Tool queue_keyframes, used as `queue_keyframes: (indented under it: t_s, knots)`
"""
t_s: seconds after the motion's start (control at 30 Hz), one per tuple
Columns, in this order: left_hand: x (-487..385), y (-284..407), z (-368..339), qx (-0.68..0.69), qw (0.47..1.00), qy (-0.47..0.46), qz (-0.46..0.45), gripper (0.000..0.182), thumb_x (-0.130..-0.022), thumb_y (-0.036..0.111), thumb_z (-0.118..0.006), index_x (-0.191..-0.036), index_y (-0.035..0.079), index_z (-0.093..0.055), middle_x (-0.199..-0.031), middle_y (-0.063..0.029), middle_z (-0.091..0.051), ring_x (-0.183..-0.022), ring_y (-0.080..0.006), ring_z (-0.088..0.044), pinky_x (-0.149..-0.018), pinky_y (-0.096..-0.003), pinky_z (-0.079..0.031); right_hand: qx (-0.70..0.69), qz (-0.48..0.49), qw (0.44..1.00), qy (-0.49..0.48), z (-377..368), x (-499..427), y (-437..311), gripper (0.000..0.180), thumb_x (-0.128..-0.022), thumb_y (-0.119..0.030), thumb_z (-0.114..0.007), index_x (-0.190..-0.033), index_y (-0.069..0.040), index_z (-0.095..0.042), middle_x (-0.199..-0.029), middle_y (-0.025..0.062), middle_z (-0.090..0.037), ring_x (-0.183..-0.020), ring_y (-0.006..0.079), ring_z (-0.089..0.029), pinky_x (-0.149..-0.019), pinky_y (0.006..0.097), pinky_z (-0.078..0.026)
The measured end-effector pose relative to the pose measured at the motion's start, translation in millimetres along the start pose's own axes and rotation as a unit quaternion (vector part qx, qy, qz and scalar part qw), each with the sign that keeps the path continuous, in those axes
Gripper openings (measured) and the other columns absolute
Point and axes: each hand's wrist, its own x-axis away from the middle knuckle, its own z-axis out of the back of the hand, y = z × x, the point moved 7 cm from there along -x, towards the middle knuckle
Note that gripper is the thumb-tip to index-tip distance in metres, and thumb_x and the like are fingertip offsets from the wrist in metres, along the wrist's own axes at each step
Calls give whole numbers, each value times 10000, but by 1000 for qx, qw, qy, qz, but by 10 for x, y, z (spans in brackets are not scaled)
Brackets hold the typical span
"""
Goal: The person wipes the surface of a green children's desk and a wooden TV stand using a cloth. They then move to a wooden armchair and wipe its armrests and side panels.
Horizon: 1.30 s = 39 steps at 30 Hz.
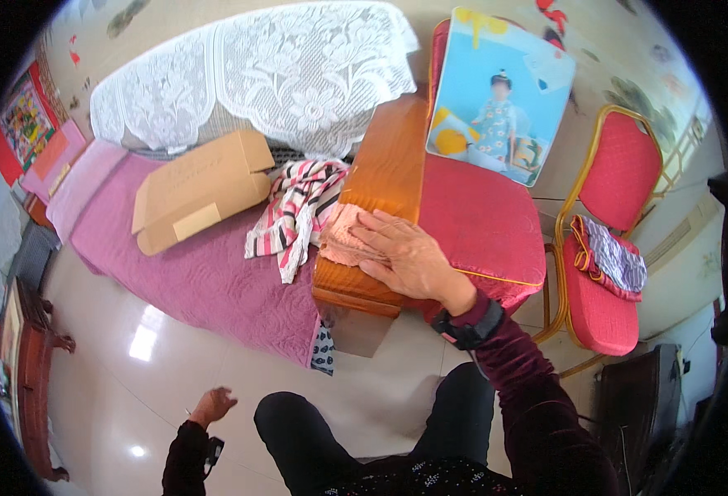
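My right hand (404, 257) lies spread on a folded pink cloth (348, 235), pressing it against the front part of a varnished wooden sofa armrest (392, 161). The thumb and fingertips rest over the cloth's right side. Just left of it, a crumpled striped garment (293, 208) in pink, black and white lies on the purple quilted seat cover (227, 291), its edge close to the cloth. Low on the left, my left hand (213, 406) hangs over the floor with nothing seen in it, its fingers loosely bent.
A flattened cardboard box (203, 189) lies on the sofa. White lace (314, 74) drapes the backrest. Against the armrest's right side stands a red chair (482, 217) carrying a large photo panel (500, 93). Another red chair (602, 316) holds folded fabric (615, 257).
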Motion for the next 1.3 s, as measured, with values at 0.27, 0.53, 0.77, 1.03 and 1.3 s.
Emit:
queue_keyframes:
  t_s: [0.27,0.53,0.77,1.03,1.3]
  knots:
    - [-394,2213,1445,191,943,235,-135,344,-879,223,-682,-1151,24,-617,-922,-168,-679,-813,-261,-661,-726,-364,-510,26,60,996,67,143,334,-421,403,-902,-251,-589,-1291,-147,-580,-1362,77,-530,-1250,307,-499,-1045,428,-403]
    - [-544,3618,1835,343,854,359,-154,362,-938,267,-640,-1162,-16,-616,-1001,-122,-671,-917,-173,-625,-794,-286,-486,-46,69,997,-6,-33,287,-133,445,-927,-324,-557,-1345,-172,-545,-1408,66,-502,-1343,309,-405,-1124,458,-306]
    - [-963,3710,1807,448,798,380,-132,281,-977,249,-561,-1063,-17,-595,-929,-41,-610,-866,-113,-539,-784,-268,-446,56,112,992,4,-278,-397,1202,449,-987,-378,-442,-1368,-155,-525,-1434,52,-487,-1377,282,-362,-1146,496,-257]
    - [-1020,3914,2065,380,822,405,-124,390,-952,175,-530,-1281,-33,-496,-1253,-123,-530,-1149,-211,-492,-1010,-337,-373,-130,48,990,20,-18,-236,812,331,-909,-448,-535,-1085,-204,-674,-1164,27,-612,-1061,257,-575,-793,393,-478]
    - [-859,4752,2277,-14,859,430,-277,527,-967,268,-546,-1413,21,-413,-1445,-214,-409,-1350,-362,-377,-1108,-448,-305,-168,-40,967,187,363,451,604,456,-899,-382,-558,-1265,-111,-586,-1376,150,-500,-1351,379,-374,-1148,511,-247]
